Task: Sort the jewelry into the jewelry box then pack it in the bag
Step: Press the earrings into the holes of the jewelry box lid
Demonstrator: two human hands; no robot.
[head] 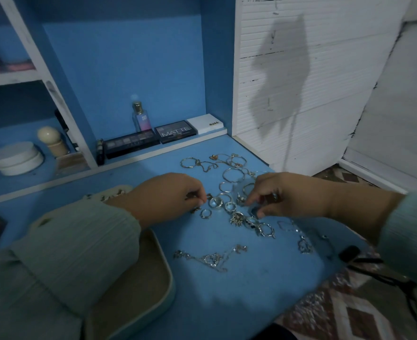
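Left hand (168,197): fingers curled down onto the blue desk (227,290), fingertips pinching a small dark piece at the left edge of the ring cluster; what the piece is cannot be made out.

Right hand (283,195): fingers curled, thumb and forefinger pinching a ring at the right edge of the same cluster.

Rings (229,209): a loose group between the two hands, some plain bands, some ornate, lying flat and close together.

Bangles (233,174): several thin hoops just beyond the rings, toward the back of the desk, with fine chains tangled among them.

Necklace (210,258): a chain with a pendant, lying apart, nearer the person.

Jewelry box (153,266): cream, open, at the left under the left forearm; a few pieces show at its far rim, the rest of the inside hidden by the sleeve.

Makeup palettes (175,131) and a perfume bottle (140,117): on the ledge behind.

Bag: not identifiable in view.

Step in hand: sorting, early, judged by how much lies outside the box. Next move likely calls for lifting the pinched pieces clear without dragging neighbours, then carrying them left to the box.
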